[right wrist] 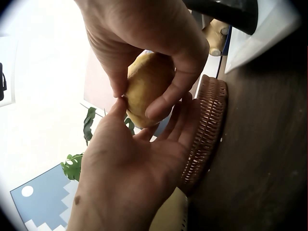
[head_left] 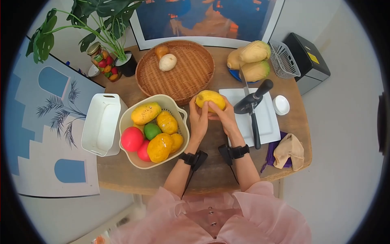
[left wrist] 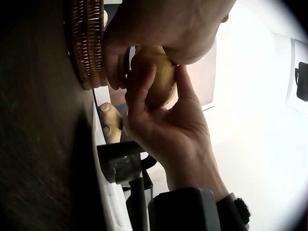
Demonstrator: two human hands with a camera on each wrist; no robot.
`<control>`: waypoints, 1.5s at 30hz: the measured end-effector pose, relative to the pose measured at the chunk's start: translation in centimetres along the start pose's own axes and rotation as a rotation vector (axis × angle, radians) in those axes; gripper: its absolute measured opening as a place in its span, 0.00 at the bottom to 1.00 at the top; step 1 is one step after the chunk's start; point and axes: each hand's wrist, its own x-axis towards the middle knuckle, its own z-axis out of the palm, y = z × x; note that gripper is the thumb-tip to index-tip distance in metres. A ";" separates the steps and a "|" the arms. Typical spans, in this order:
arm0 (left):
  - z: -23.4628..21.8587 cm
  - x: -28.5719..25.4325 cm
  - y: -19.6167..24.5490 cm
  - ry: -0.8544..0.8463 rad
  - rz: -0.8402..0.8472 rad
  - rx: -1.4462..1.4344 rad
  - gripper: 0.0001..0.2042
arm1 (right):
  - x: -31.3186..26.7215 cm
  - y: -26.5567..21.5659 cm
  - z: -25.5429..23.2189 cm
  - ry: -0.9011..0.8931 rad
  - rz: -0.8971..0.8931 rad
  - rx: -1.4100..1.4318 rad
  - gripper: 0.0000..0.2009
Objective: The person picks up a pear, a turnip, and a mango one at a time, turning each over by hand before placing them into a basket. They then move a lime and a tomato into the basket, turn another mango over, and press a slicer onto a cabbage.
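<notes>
Above the wooden table (head_left: 134, 179) a yellow oval fruit (head_left: 210, 99) is held between both hands. My left hand (head_left: 198, 122) grips it from the left and my right hand (head_left: 224, 116) from the right, thumbs on the near side. Fingers of both hands curl round the fruit (left wrist: 162, 86) in the left wrist view. In the right wrist view the smooth skin of the fruit (right wrist: 144, 86) shows between thumb and fingers. To the left stands a cream colander (head_left: 126, 152) with several yellow fruits, a green one and red ones.
At right, a kitchen knife (head_left: 255, 130) and a black-handled tool (head_left: 243, 106) lie on a white board (head_left: 268, 122). A wicker tray (head_left: 187, 73) is behind the hands. Also around are a white bin (head_left: 97, 126), a small white bowl (head_left: 281, 105), cloths (head_left: 289, 151) and pale yellow produce (head_left: 256, 71).
</notes>
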 end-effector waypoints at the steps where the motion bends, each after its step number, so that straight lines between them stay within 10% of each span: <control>1: -0.4 0.3 -0.3 0.007 -0.004 0.003 0.21 | 0.5 0.4 0.5 0.034 -0.042 0.028 0.24; 9: -4.6 0.4 -6.9 -0.012 -0.126 -0.038 0.25 | 3.6 4.0 1.4 -0.039 -0.036 0.000 0.21; 22: -4.9 2.2 -3.2 -0.015 -0.348 -0.565 0.28 | 4.5 5.9 2.3 -0.119 0.103 0.320 0.27; 37: -4.9 2.8 -3.5 -0.142 -0.390 -0.660 0.26 | 4.1 6.5 2.0 0.119 -0.348 -0.117 0.29; 45: -5.8 2.8 -4.3 -0.263 -0.277 -0.558 0.27 | 4.4 6.6 1.3 -0.099 -0.007 0.377 0.23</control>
